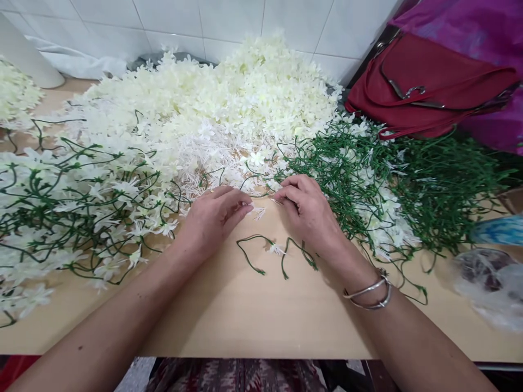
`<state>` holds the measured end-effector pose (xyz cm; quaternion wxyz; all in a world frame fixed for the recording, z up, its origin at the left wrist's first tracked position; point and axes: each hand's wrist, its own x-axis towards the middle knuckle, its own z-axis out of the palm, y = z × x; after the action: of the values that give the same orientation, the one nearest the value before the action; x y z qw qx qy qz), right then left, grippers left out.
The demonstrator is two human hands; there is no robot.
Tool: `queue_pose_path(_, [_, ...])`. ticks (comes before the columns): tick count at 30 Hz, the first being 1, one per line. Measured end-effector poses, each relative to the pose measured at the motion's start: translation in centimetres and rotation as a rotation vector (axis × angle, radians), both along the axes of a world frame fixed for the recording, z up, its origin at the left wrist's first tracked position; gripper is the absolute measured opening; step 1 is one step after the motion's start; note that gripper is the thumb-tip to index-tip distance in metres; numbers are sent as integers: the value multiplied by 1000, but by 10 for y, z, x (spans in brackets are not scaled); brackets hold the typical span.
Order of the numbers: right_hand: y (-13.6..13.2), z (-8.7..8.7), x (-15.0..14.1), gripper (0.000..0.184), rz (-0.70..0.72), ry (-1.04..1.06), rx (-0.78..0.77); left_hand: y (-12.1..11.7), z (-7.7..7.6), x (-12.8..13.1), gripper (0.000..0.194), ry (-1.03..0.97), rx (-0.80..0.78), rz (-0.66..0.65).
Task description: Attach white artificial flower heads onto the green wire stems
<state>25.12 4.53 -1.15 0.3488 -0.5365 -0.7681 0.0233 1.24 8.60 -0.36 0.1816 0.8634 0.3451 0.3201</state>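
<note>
My left hand (218, 218) is closed in a pinch, with a small white artificial stamen (258, 211) spreading from its fingertips. My right hand (306, 209), wearing metal bangles (371, 294) at the wrist, pinches near a second thin white stamen (277, 201); its grip is partly hidden by the fingers. Just below the hands lie a few loose green plastic stems (251, 258) and a small white piece (276, 249). Behind the fingertips, more stems and white stamens (204, 158) reach toward the hands.
A large heap of cream artificial petals (245, 92) stands against the tiled wall (171, 22). White flowers on green stems (81, 212) cover the left. Green stems (437, 190) pile at right, by a red handbag (437, 81), a blue-patterned object (498, 230) and a plastic bag (494, 294).
</note>
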Motion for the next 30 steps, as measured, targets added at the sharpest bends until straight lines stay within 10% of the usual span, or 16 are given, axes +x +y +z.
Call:
queue_pose_path(16, [-6,1,-18,17,116,-132,40,-8,6,7,14,-236,-201,238])
queue_pose_path(30, [-17,13,-28,6,35,524,-230,-14,4,9,22,-271,-282,279])
